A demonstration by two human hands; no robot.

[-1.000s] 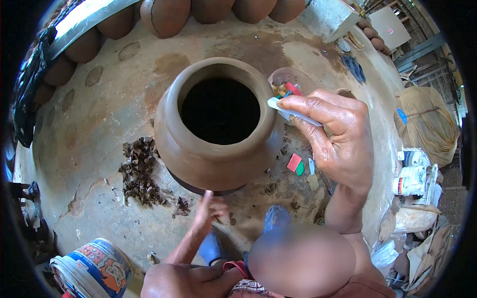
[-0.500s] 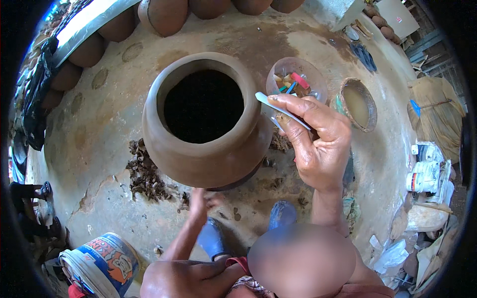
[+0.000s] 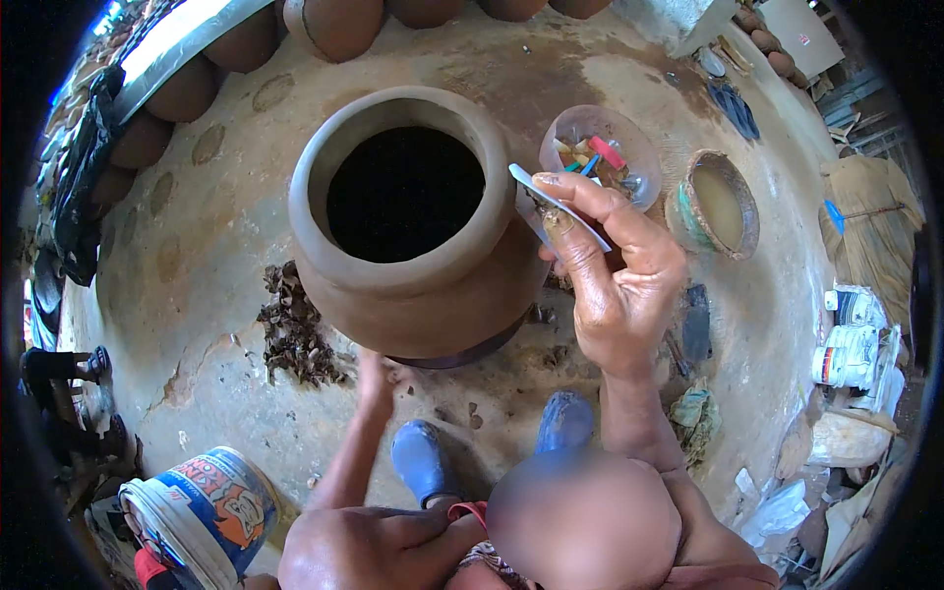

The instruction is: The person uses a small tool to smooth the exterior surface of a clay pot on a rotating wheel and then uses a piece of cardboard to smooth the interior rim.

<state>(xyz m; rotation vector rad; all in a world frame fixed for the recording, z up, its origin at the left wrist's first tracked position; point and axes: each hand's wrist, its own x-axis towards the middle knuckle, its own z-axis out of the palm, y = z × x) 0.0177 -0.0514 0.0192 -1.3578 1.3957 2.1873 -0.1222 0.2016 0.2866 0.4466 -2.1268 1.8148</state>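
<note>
A large round clay pot [image 3: 403, 305] with a smooth thick rim and dark interior stands upright in front of me. My right hand [image 3: 619, 285] is closed on a thin pale strip [image 3: 526, 177], held just right of the pot's rim, between thumb and fingers. Low at the pot's front, my left hand [image 3: 377, 377] is partly hidden and blurred, so its finger shape is unclear.
A tub of coloured scraps [image 3: 639, 138] and a bowl of cloudy water [image 3: 723, 211] sit behind my right hand. Clay scraps [image 3: 290, 329] lie left of the pot. A bucket [image 3: 192, 511] is lower left, another person's foot [image 3: 96, 362] far left, clay pots [image 3: 329, 25] along the back.
My left hand has moved up toward the pot's base, its fingers less visible. The view has shifted, bringing the water bowl out from behind my right hand, which still holds the strip.
</note>
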